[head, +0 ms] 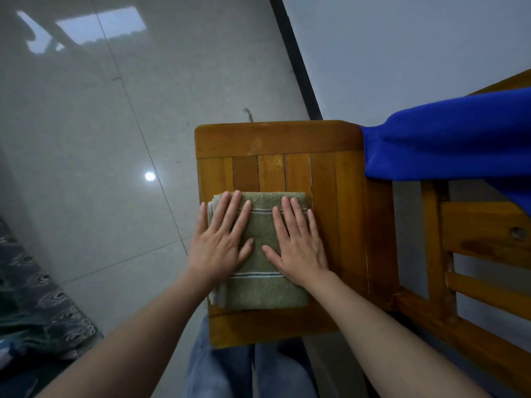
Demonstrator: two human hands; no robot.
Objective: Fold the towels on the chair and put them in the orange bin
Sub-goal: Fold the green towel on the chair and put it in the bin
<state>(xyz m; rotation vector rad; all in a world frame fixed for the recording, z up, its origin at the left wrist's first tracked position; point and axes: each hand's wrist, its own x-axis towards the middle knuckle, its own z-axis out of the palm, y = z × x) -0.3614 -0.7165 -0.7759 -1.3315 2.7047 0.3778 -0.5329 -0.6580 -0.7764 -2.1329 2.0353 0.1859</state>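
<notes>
A folded olive-green towel (263,291) with thin white and dark stripes lies on the wooden chair seat (339,196), near its front left corner. My left hand (222,239) lies flat on the towel's left half, fingers spread. My right hand (297,242) presses flat on the right half, fingers together. Neither hand grips anything. A blue towel (442,145) hangs over the chair's backrest at the right. No orange bin is in view.
The chair's backrest slats (482,239) run along the right side. A grey tiled floor (100,153) spreads to the left, with a dark baseboard (296,58) and a pale wall behind. Patterned dark fabric (37,300) lies at the lower left. My jeans-clad legs (247,372) are below the seat.
</notes>
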